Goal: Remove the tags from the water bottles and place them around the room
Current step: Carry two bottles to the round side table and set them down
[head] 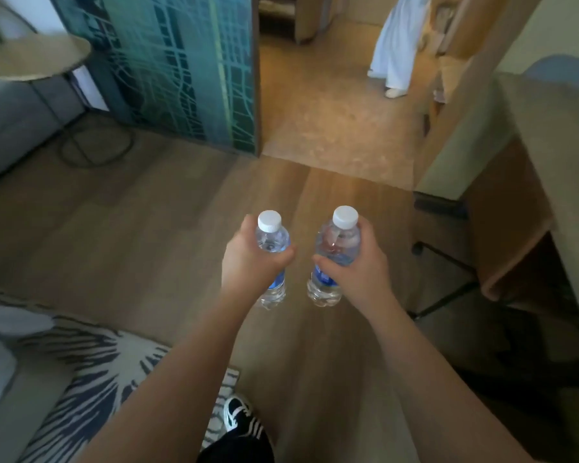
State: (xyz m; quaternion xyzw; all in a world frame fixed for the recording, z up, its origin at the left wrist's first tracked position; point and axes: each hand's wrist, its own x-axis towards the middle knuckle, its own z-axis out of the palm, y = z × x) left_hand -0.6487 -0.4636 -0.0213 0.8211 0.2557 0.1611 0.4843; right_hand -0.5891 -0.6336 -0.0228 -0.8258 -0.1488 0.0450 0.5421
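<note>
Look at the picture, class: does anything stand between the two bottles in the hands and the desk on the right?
Nothing visible blocks the way. The left hand and right hand each hold an upright bottle over bare wooden floor. The desk top looks bare, though blurred; only a dark chair frame stands below its edge.

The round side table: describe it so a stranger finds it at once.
Start at the teal patterned wall panel, upper left. Just left of it, beside the grey sofa, stands the round side table. Only it has a pale round top on thin dark legs.
</note>
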